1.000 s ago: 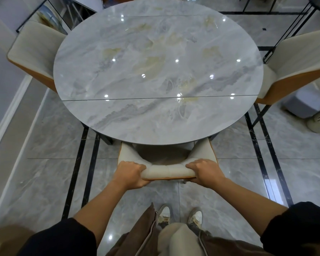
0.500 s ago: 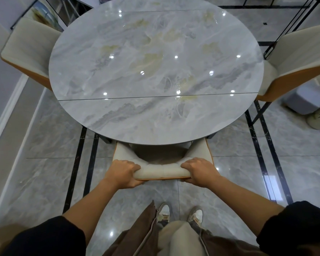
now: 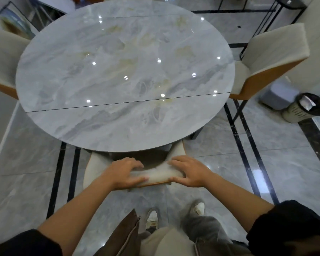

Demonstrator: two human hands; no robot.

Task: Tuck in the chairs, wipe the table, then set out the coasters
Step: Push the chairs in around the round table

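Fingers (image 3: pixel 135 163) have slackened from the earlier fist grip: left hand (image 3: pixel 127 173) and right hand (image 3: pixel 187 171) now straddle the top rail of the near chair (image 3: pixel 158 174), fingers draped loosely over it, thumbs behind, seat under the table (image 3: pixel 118 80). Risk: a further shove could trap fingers against the table rim or skew the chair. Count: two hands, three chairs (near, left chair (image 3: pixel 2 58), right chair (image 3: pixel 273 50)), one table, no coasters

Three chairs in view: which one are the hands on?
The near chair at the table's bottom edge: the left hand and right hand both hold its backrest. The left chair and right chair stand untouched at the sides.
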